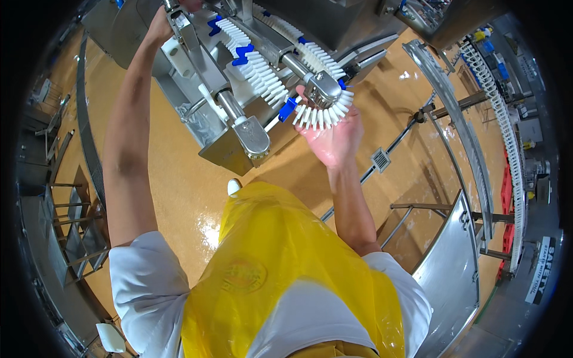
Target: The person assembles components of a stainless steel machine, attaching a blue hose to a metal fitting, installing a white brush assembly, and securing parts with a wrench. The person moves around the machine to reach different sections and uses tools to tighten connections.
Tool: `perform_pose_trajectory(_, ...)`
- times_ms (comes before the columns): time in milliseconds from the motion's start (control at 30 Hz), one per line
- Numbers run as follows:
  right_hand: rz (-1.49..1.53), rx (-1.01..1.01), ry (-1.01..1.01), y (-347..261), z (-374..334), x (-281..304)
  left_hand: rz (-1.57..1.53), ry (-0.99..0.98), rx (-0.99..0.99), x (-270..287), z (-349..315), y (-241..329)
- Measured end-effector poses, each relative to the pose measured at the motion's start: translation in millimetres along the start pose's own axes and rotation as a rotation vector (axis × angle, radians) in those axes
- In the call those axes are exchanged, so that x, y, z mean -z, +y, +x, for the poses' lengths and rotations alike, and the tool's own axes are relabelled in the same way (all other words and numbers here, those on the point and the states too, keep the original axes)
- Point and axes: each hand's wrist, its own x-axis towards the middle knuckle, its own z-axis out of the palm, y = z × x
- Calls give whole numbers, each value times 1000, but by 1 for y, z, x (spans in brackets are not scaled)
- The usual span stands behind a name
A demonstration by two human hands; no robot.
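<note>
Working left to right, we record a metal rack (76,256) near 9 o'clock, standing on the tan floor (179,179).

At 11 o'clock we find the left hand (158,28) beside a metal bracket (186,34). Its fingers are largely hidden at the upper edge; we cannot tell whether it grips anything. Nearer the centre, also toward 11 o'clock, a rounded metal end fitting (251,133) points down.

The white-toothed chain (329,115), with blue pieces (287,110) along it, runs in a loop from 12 o'clock to its curved end at 1 o'clock. Between 1 and 2 o'clock, the right hand (335,140) touches that end from beneath, palm exposed; its fingers are partly covered, and we cannot determine whether they are clenched.

We note a drain cover (381,159) between 2 and 3 o'clock, and a metal panel (449,256) at 4 o'clock.
</note>
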Motion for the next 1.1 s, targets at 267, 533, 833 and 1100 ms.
perform_pose_trajectory(267,-66,27,-6,-5,-1,-5,-122,80,83,-2,0,1)
perform_pose_trajectory(533,87,56,133,-4,-6,7,321,11,-86,-34,2,10)
perform_pose_trajectory(833,210,16,-59,-3,-25,15,512,325,-5,9,8,-22)
perform_pose_trajectory(1100,99,32,11,5,-22,-3,1006,172,82,42,64,-64)
